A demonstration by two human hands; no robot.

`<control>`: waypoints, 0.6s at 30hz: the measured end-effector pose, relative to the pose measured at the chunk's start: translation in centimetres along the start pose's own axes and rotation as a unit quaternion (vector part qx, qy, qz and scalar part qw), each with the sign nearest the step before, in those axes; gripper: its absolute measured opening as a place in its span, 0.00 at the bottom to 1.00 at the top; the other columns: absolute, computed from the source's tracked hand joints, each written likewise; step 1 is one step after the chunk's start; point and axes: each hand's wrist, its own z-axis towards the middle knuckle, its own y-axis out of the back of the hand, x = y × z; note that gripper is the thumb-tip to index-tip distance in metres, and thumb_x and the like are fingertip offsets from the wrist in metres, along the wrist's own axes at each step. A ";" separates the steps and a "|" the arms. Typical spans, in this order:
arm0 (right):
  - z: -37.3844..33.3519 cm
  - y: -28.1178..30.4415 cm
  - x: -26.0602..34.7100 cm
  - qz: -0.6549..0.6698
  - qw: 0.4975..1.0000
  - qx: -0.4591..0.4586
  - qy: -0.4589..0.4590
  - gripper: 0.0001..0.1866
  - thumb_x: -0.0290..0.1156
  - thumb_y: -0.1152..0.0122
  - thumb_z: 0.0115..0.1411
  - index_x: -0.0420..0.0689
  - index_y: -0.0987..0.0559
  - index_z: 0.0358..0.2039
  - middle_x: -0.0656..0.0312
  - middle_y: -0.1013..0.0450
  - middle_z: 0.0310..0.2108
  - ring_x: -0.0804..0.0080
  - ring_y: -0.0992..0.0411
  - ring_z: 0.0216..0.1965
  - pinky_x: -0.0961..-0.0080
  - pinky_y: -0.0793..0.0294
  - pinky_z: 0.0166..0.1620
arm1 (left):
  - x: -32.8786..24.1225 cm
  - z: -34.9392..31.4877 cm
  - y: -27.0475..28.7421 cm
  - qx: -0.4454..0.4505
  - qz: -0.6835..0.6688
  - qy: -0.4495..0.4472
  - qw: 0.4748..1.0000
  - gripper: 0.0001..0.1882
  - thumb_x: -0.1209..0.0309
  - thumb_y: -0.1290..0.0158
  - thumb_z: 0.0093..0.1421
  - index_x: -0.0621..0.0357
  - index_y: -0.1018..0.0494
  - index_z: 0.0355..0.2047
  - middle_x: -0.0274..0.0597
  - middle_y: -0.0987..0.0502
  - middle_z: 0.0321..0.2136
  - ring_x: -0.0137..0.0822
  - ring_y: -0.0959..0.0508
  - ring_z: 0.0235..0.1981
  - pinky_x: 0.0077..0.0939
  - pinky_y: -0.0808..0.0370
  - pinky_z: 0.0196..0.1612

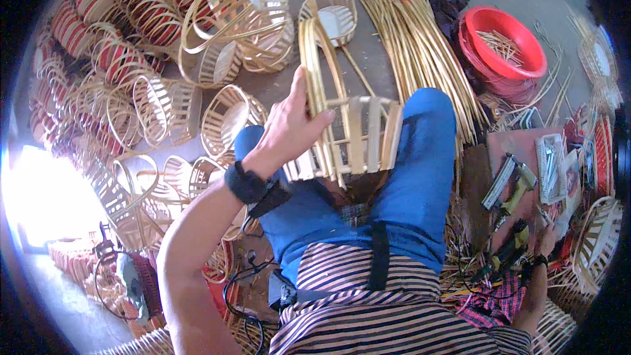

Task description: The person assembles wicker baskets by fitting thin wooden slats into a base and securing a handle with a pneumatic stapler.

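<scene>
Held over the lap, between blue-trousered knees (428, 128): a bamboo basket (355, 138) with an open slatted wall and a tall strip handle (314, 66). Already in place, by the look of it: the ring of slats (389, 141) and the handle set against the wall. Perhaps left to finish: the loose-looking strip ends (341, 181) poking past the near edge; too small to be sure. Cannot tell whether a base is fitted.

Long axis running from handle top to slatted end, away from the body and leaning slightly left. Handle pointing to the far side, slats toward the lap.

Grasped by the left hand (286, 128): the handle, where it meets the wall, with thumb across the near face and fingers behind.

Well off to the right, by the near end of a reddish-brown board (503, 144): the right hand (545, 242), close to a small pale piece (544, 215); cannot tell whether pinching it. Toward the board's left edge, a green staple gun (523, 187); along the right edge, a white tray (539, 174).

Beyond, on the grey floor (559, 6): a bundle of bamboo sticks (424, 39), a red basin (536, 59), a white-based basket (336, 23). To the far left, rows of red-banded baskets (118, 33).
</scene>
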 end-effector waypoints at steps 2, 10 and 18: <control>0.1 2.3 1.4 0.068 0.997 0.003 0.038 0.23 0.21 0.53 0.44 0.41 0.37 0.45 0.49 0.41 0.40 0.54 0.37 0.39 0.68 0.37 0.41 | -0.3 0.9 0.1 -0.016 -0.012 -0.010 1.000 0.41 0.61 0.51 0.44 0.72 0.58 0.51 0.60 0.30 0.28 0.51 0.28 0.31 0.33 0.33 0.37; -7.7 10.4 20.5 0.260 0.897 0.166 0.318 0.21 0.19 0.54 0.44 0.41 0.35 0.43 0.51 0.38 0.38 0.56 0.37 0.38 0.70 0.37 0.41 | -0.8 3.9 -0.1 0.023 0.008 0.057 0.998 0.39 0.58 0.51 0.45 0.69 0.53 0.51 0.61 0.34 0.40 0.48 0.32 0.42 0.31 0.37 0.45; -15.7 7.6 30.9 0.332 0.752 0.247 0.512 0.24 0.15 0.56 0.42 0.40 0.35 0.44 0.55 0.36 0.36 0.61 0.37 0.39 0.74 0.39 0.44 | 0.5 2.8 -0.3 0.032 0.060 -0.146 0.987 0.46 0.48 0.49 0.43 0.58 0.58 0.55 0.54 0.37 0.43 0.47 0.39 0.46 0.36 0.45 0.49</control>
